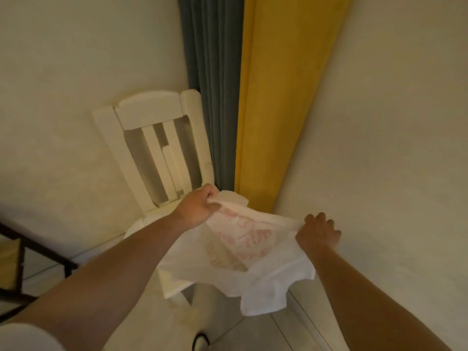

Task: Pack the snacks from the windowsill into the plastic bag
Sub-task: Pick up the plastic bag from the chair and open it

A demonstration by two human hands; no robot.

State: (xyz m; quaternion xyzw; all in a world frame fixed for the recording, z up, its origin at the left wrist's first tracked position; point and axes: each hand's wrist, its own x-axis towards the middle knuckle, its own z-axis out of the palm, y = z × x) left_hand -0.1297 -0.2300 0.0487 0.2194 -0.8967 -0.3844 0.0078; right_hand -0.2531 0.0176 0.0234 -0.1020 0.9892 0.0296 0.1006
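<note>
A thin white plastic bag with faded red print hangs in front of me, stretched wide between both hands. My left hand grips the bag's upper left edge, just in front of the chair back. My right hand grips the bag's upper right edge, near the wall. The bag's lower part droops over the chair seat. No snacks and no windowsill are in view.
A white wooden chair stands against the wall right behind the bag. Grey curtain and yellow curtain hang beside it. A dark metal frame sits at the lower left. Pale tiled floor lies below.
</note>
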